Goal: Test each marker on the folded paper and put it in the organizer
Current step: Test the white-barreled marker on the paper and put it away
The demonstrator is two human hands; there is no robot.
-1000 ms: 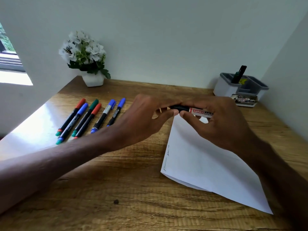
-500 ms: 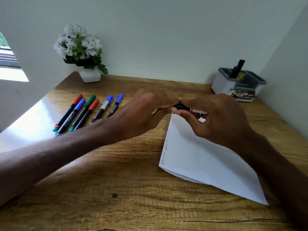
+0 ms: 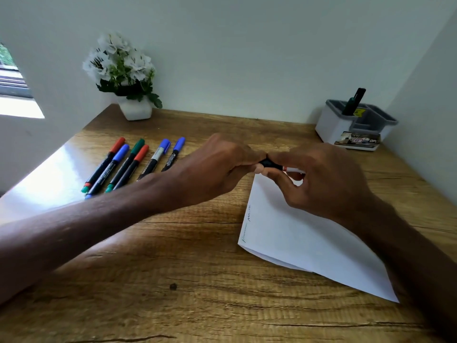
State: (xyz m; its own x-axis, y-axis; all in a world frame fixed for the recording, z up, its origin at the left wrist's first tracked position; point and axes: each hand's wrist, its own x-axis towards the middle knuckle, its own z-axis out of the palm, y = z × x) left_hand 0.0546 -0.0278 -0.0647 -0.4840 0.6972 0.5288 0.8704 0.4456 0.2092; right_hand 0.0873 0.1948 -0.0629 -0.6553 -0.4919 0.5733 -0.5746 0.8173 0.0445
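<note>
Both hands meet over the far corner of the folded white paper [image 3: 304, 238], gripping one black-and-white marker [image 3: 273, 165] held level. My left hand [image 3: 217, 167] closes on its black end, which is mostly hidden in the fingers. My right hand [image 3: 321, 179] pinches the white barrel. Faint pen strokes run along the paper's left edge. Several capped markers [image 3: 133, 164] in red, blue and green lie in a row at the left. The white and grey organizer [image 3: 333, 125] stands at the back right with a dark marker [image 3: 353, 101] upright in it.
A white pot of white flowers [image 3: 134, 110] stands at the back left against the wall. A small printed card [image 3: 357, 141] leans on the organizer's front. Walls close the desk at the back and right. A small dark spot [image 3: 173, 286] marks the wooden desk [image 3: 197, 280].
My hands have drawn closer together on the marker, so less of its black part and label shows. The view has shifted slightly; the paper and the row of markers have stayed put.
</note>
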